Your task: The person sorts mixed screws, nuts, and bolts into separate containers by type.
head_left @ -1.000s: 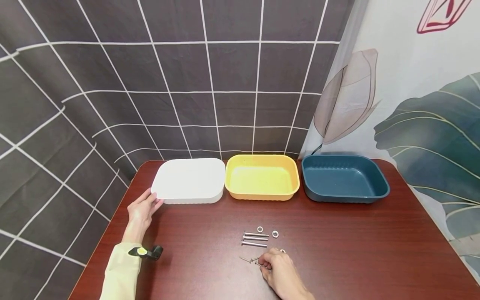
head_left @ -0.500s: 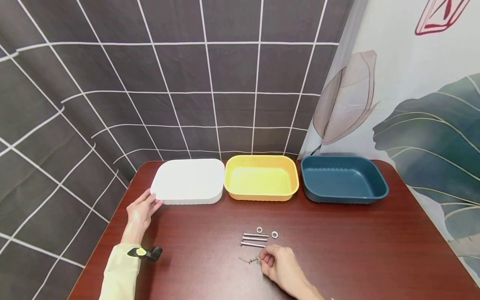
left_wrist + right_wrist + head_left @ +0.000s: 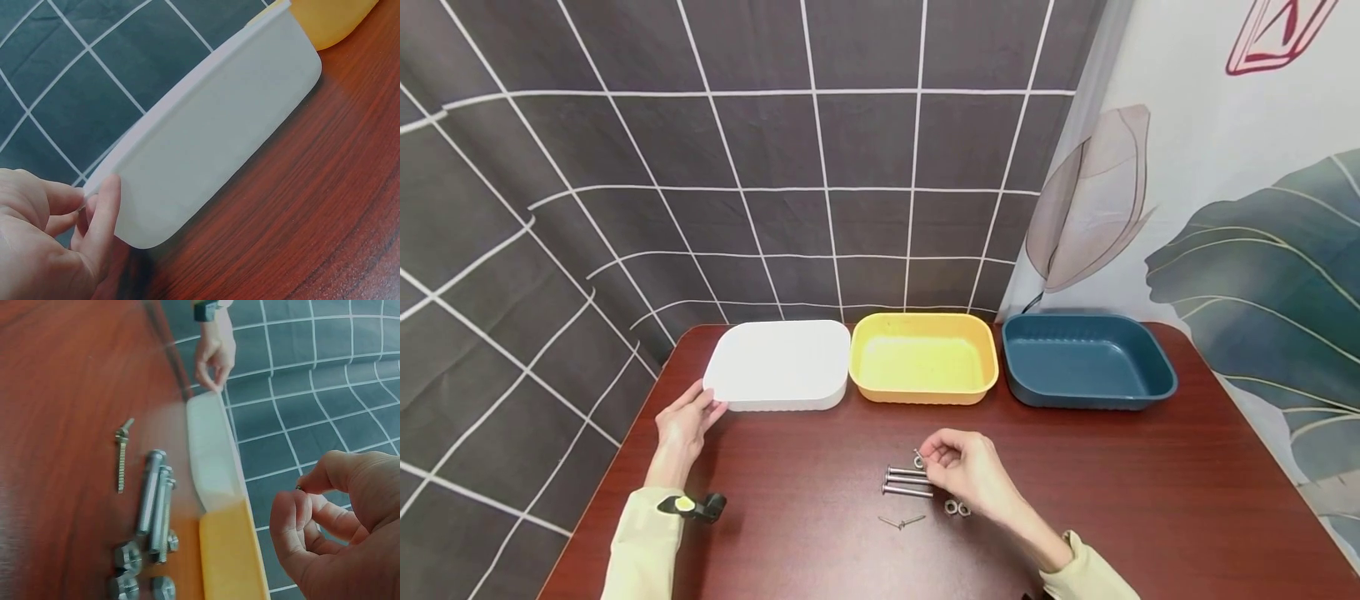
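Observation:
My left hand (image 3: 681, 425) holds the near left corner of a white plastic tray (image 3: 778, 367); in the left wrist view the thumb lies on its outer wall (image 3: 206, 150). Above the loose hardware, my right hand (image 3: 973, 475) pinches a small screw (image 3: 299, 487) between thumb and index finger, mostly hidden by the fingertips. Two small screws (image 3: 912, 520) lie crossed on the table nearby. Several long bolts (image 3: 908, 492) lie side by side, partly under the right hand in the head view. Several hex nuts (image 3: 128, 557) sit around the bolts.
A yellow tray (image 3: 925, 397) and a dark blue tray (image 3: 1090, 398) stand in a row with the white one along the back of the brown table (image 3: 797, 500). A grid-patterned curtain (image 3: 775, 142) hangs right behind them.
The right hand has picked one small screw from the group and moved it up and away, past the bolts. Nuts formerly under that hand now show. The left hand stays on the white tray.

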`<state>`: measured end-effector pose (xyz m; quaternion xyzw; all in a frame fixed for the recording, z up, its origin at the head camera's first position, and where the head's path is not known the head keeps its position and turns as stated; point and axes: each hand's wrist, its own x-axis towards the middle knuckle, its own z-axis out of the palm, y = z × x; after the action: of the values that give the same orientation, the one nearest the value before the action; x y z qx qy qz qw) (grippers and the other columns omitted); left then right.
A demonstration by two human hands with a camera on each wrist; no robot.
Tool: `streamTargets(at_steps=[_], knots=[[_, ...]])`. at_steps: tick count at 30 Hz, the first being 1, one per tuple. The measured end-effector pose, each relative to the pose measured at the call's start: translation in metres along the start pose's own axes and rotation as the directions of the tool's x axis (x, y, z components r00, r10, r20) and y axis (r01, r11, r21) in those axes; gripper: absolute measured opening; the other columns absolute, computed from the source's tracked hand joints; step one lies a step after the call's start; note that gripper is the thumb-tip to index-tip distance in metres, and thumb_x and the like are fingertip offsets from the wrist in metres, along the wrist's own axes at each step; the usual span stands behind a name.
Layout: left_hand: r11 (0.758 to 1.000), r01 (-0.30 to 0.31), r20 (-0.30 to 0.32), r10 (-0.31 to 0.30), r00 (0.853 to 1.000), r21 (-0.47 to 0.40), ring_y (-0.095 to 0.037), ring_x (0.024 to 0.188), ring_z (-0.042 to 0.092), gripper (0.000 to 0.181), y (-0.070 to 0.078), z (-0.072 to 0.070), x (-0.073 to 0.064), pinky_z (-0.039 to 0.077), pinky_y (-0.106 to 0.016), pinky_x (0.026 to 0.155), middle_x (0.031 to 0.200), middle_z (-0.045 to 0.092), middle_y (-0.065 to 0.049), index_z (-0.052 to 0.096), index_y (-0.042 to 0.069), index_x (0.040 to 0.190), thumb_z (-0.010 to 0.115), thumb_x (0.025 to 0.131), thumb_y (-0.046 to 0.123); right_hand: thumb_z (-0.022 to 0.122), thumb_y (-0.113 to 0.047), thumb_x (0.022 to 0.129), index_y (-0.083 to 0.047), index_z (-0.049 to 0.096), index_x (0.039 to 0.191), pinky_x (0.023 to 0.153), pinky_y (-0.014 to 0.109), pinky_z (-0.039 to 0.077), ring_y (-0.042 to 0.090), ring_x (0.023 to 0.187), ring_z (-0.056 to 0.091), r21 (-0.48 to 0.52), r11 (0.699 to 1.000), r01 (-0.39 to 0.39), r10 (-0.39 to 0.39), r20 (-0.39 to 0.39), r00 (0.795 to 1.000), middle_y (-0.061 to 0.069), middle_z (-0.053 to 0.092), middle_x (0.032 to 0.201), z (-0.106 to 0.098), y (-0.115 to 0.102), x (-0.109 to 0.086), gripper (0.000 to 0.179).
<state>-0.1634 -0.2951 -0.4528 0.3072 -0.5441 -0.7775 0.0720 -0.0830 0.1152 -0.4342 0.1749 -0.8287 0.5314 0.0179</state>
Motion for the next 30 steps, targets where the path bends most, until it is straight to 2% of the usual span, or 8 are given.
streamTargets(at_steps=[7, 15, 18, 22, 25, 28, 30], knots=[[1.0, 0.001, -0.012, -0.001, 1.0, 0.014, -0.008, 0.074, 0.066, 0.055, -0.001, 0.0, -0.001, 0.061, -0.027, 0.081, 0.088, 0.065, 0.008, 0.042, 0.003, 0.15, 0.059, 0.098, 0.0, 0.066, 0.008, 0.078, -0.003, 0.07, 0.084, 0.055, 0.018, 0.053, 0.007, 0.062, 0.057, 0.05, 0.999, 0.015, -0.016, 0.036, 0.999, -0.005, 0.062, 0.072, 0.002, -0.008, 0.021, 0.013], [1.0, -0.021, 0.008, 0.021, 1.0, 0.005, -0.007, 0.072, 0.066, 0.055, -0.002, -0.001, 0.0, 0.061, -0.027, 0.082, 0.079, 0.064, 0.013, 0.041, 0.0, 0.15, 0.056, 0.097, -0.006, 0.067, 0.007, 0.079, -0.001, 0.07, 0.084, 0.059, 0.018, 0.054, 0.011, 0.066, 0.058, 0.09, 0.995, 0.048, -0.053, 0.047, 0.997, -0.001, 0.063, 0.074, 0.008, -0.018, 0.051, 0.01], [1.0, -0.019, 0.014, 0.019, 1.0, 0.01, -0.007, 0.072, 0.066, 0.055, -0.002, -0.002, 0.001, 0.061, -0.026, 0.082, 0.078, 0.065, 0.013, 0.04, 0.0, 0.15, 0.056, 0.097, -0.006, 0.067, 0.006, 0.079, 0.0, 0.07, 0.085, 0.06, 0.017, 0.053, 0.012, 0.067, 0.058, 0.097, 0.995, 0.039, -0.045, 0.061, 0.997, 0.0, 0.063, 0.074, 0.012, -0.021, 0.064, 0.009], [1.0, -0.023, 0.021, 0.023, 1.0, 0.01, -0.007, 0.073, 0.066, 0.056, -0.003, -0.002, 0.001, 0.061, -0.027, 0.082, 0.079, 0.064, 0.013, 0.04, 0.0, 0.15, 0.057, 0.097, -0.006, 0.067, 0.004, 0.077, 0.001, 0.07, 0.085, 0.058, 0.017, 0.052, 0.013, 0.065, 0.059, 0.098, 0.995, 0.003, -0.01, 0.072, 0.997, 0.0, 0.063, 0.072, 0.021, -0.022, 0.085, 0.009], [1.0, -0.024, 0.019, 0.024, 1.0, 0.005, -0.007, 0.071, 0.064, 0.055, -0.003, -0.002, 0.0, 0.061, -0.027, 0.082, 0.079, 0.064, 0.01, 0.04, 0.0, 0.15, 0.057, 0.097, -0.005, 0.067, 0.004, 0.078, 0.001, 0.07, 0.084, 0.053, 0.02, 0.053, 0.02, 0.059, 0.062, 0.109, 0.993, -0.041, 0.033, 0.08, 0.996, 0.001, 0.063, 0.07, 0.03, -0.023, 0.101, 0.008], [1.0, -0.026, 0.016, 0.026, 1.0, 0.005, -0.007, 0.07, 0.063, 0.055, -0.003, -0.002, 0.0, 0.061, -0.028, 0.083, 0.08, 0.063, 0.008, 0.04, 0.001, 0.15, 0.057, 0.098, -0.005, 0.067, 0.004, 0.08, 0.002, 0.069, 0.085, 0.049, 0.023, 0.056, 0.025, 0.055, 0.062, 0.132, 0.985, -0.112, 0.1, 0.095, 0.99, 0.001, 0.063, 0.067, 0.041, -0.025, 0.119, 0.005], [1.0, -0.022, 0.013, 0.022, 1.0, 0.003, -0.007, 0.07, 0.063, 0.055, -0.003, -0.002, 0.0, 0.061, -0.028, 0.084, 0.08, 0.063, 0.007, 0.04, 0.001, 0.15, 0.057, 0.098, -0.005, 0.066, 0.005, 0.08, 0.003, 0.069, 0.086, 0.048, 0.024, 0.057, 0.022, 0.054, 0.061, 0.146, 0.976, -0.159, 0.144, 0.105, 0.984, 0.002, 0.062, 0.068, 0.048, -0.026, 0.13, 0.006]])
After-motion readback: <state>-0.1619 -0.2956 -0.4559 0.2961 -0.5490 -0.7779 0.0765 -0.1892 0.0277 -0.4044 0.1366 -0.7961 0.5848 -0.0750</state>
